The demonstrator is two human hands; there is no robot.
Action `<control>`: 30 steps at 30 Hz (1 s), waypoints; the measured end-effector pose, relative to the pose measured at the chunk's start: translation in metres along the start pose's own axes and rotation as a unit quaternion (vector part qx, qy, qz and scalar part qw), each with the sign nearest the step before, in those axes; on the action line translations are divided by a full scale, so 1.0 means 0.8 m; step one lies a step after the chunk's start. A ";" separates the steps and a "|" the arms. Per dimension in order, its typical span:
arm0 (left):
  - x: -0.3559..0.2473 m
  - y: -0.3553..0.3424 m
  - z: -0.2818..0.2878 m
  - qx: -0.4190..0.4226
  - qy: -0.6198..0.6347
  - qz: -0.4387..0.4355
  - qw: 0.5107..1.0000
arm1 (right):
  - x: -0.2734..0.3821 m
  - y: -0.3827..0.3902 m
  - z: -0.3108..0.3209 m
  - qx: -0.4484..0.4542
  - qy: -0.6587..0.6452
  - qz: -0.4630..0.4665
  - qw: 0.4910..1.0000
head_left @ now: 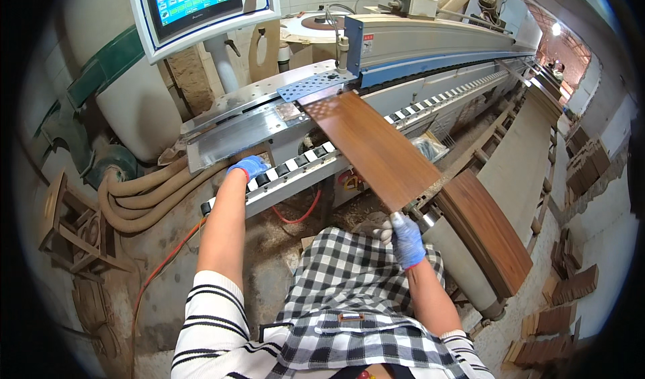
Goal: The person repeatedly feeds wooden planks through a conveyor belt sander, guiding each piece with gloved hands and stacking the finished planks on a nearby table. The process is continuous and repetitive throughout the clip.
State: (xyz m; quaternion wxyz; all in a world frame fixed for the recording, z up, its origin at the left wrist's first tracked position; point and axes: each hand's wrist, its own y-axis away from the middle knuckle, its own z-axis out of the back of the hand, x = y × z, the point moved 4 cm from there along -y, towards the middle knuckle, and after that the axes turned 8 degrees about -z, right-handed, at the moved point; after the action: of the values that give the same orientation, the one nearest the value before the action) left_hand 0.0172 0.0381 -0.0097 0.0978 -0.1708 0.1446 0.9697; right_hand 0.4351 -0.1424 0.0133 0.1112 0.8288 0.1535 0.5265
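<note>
My left hand (250,169), in a blue glove, rests on the white roller rail (295,164), fingers curled over it. My right hand (406,239), also gloved, grips the near end of a long wood-grain brown board (376,154). The board lies slanted across the rail, its far end at a blue perforated plate (306,89) beside the steel machine bed (222,144). A long machine beam (430,46) with a blue lower strip runs away to the right.
A control screen (195,6) stands upper left, above thick hoses (141,197) and a wooden stool (80,231). At right, brown boards (487,231) lie on a roller conveyor (453,258). More boards (571,285) stand by the right wall. A person (557,70) is far back.
</note>
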 end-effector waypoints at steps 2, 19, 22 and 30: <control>0.001 -0.005 -0.003 0.006 -0.005 -0.002 1.000 | 0.011 -0.009 0.021 -0.042 -0.019 0.002 0.999; 0.009 -0.001 -0.001 0.037 0.066 0.012 0.997 | 0.047 0.123 0.280 -0.453 0.142 0.267 0.839; 0.045 -0.006 -0.010 0.029 0.081 0.009 0.996 | 0.041 0.225 0.339 -0.620 0.140 0.212 0.742; 0.062 -0.025 -0.015 -0.025 0.124 -0.040 0.991 | 0.026 0.291 0.424 -0.684 0.118 0.131 0.707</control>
State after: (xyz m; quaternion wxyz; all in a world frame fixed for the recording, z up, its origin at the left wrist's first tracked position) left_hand -0.0204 0.0605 -0.0433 0.1135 -0.2977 0.1240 0.9397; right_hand 0.7829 -0.3586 -0.0312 0.5589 0.4683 -0.3472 0.5898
